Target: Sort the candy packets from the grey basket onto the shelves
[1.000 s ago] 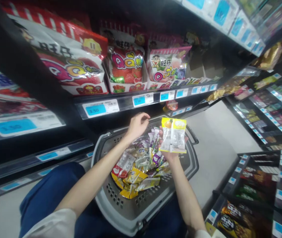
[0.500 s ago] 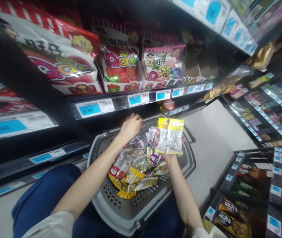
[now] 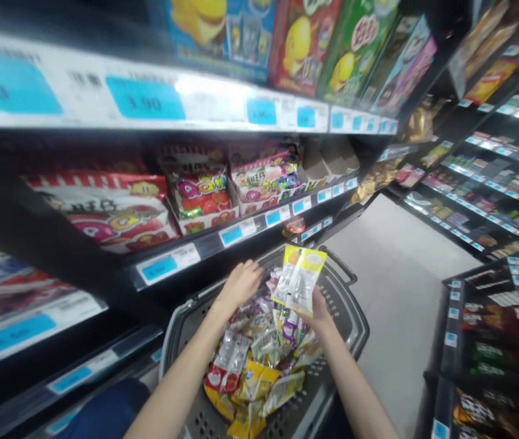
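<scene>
My right hand (image 3: 318, 310) is closed on a yellow and clear candy packet (image 3: 300, 280), held tilted above the basket with a fruit picture on its upper part. Most of those fingers are behind the packet. My left hand (image 3: 242, 283) is over the basket's far left part, its fingers curled inward; whatever may be in them is hidden. Beneath both hands a grey plastic basket (image 3: 353, 332) holds a heap of small candy packets (image 3: 259, 347), among them yellow, red and purple ones.
On the shelf ahead, boxes of gummy candy bags (image 3: 202, 195) stand behind price labels (image 3: 237, 231). Cartons (image 3: 305, 46) line the shelf above. The grey floor (image 3: 385, 262) runs along the right, beside another rack (image 3: 483, 341) of snacks.
My view has tilted upward, so more of the upper shelf shows. The packet in my right hand has tilted and come nearer my left hand, which keeps its curled form.
</scene>
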### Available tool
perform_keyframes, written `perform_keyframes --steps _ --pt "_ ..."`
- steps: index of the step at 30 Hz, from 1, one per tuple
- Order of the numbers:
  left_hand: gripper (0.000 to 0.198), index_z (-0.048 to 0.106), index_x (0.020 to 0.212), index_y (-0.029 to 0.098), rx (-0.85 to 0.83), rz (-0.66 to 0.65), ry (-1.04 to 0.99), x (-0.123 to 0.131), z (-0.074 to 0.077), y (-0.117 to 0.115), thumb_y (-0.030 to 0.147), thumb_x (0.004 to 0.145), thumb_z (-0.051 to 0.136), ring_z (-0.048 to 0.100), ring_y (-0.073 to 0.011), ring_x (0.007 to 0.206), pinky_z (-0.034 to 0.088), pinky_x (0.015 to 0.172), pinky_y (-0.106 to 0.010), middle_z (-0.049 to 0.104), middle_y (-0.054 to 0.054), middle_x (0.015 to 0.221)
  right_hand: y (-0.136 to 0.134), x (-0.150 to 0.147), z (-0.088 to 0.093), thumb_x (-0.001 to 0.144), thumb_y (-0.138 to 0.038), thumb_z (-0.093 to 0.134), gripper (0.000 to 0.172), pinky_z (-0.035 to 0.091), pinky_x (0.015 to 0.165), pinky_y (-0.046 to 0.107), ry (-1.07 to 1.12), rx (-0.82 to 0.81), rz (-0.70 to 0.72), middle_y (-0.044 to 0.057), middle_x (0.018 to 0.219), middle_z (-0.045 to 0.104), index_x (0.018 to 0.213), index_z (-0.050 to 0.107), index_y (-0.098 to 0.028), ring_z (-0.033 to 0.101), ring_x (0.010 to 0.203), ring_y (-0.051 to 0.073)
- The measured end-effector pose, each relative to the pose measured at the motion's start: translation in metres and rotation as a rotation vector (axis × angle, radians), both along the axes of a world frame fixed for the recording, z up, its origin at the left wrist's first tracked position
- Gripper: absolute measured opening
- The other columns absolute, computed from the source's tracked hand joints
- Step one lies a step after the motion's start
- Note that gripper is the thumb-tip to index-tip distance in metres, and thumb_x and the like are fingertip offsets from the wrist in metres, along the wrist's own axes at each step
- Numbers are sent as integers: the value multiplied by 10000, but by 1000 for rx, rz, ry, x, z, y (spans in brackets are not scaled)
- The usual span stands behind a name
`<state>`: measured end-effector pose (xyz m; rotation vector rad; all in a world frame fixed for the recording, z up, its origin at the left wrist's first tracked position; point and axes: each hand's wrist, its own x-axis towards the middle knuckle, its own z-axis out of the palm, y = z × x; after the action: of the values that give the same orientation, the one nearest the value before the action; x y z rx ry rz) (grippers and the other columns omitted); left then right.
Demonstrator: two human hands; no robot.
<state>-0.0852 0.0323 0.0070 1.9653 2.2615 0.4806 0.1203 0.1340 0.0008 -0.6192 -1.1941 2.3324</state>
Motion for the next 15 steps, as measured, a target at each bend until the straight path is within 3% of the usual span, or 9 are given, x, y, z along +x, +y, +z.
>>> perform_keyframes --steps 3,6,9,12,15 --pt "282 672 1033 195 -49 -10 39 1 2 0 223 968 399 543 -274 1065 407 896 -404 662 -113 1061 9 1 3 530 -650 870 648 524 960 519 64 34 -122 84 1026 755 1027 694 -275 686 1072 316" --pt "293 674 1027 194 -69 -32 56 2 5 0 239 973 390 544 -287 1087 418 898 -414 663 -116 1058 21 -3 23 589 -515 898 599 542 963 473 166 87 -267 67 1047 751 1089 663 -284 697 1053 280" --pt "287 670 1052 187 -77 -53 68 3 6 0 247 966 404 548 -298 1092 428 893 -424 667 -121 1044 39 -10 57 644 -369 895 535 545 974 417 260 185 -384 38 1024 750 1107 642 -281 701 1034 227" --pt "287 653 1113 197 -68 -50 56 3 5 0 247 963 413 546 -298 1112 428 916 -430 671 -121 1080 64 -24 98 581 -207 917 604 542 969 356 309 324 -549 1 983 746 1107 628 -271 706 970 180" --pt "291 645 1129 202 -62 -35 44 3 3 -1 246 967 408 541 -289 1131 426 944 -426 669 -111 1110 98 -46 134 523 -200 930 678 545 967 361 348 485 -656 -6 978 736 1118 608 -249 705 927 172"
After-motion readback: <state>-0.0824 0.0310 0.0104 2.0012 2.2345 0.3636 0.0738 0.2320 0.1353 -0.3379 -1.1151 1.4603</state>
